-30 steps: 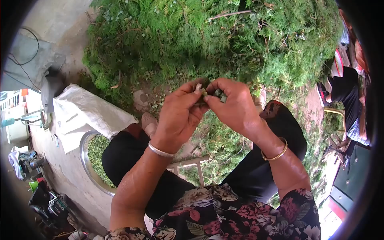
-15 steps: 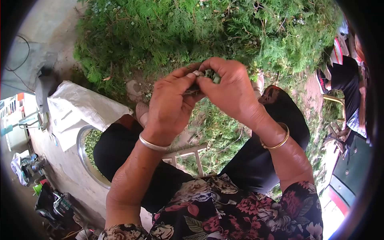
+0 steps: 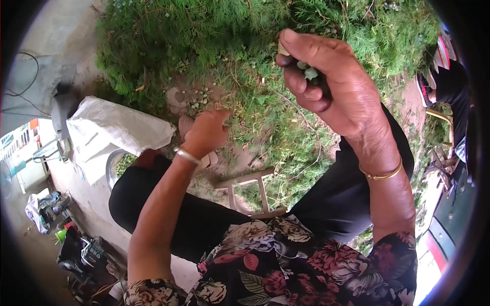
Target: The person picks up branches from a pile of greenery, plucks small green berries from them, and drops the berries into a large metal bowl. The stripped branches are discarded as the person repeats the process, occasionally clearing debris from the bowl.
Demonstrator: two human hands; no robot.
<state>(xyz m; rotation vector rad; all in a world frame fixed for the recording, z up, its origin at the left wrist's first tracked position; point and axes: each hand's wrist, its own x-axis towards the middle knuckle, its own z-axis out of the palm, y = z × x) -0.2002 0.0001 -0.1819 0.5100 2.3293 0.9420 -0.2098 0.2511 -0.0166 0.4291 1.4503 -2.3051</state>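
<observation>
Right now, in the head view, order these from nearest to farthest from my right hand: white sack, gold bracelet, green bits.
1. Green bits: held in your right hand.
2. Gold bracelet: around your right wrist.
3. White sack: well off to your left.

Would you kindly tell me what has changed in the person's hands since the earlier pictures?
The left hand and right hand, earlier together, have parted: the left drew back leftward, the right went up and rightward, still holding small green pieces. Whether the left holds anything is unclear. The feathery green branches and creased white sheet stayed in place.
</observation>
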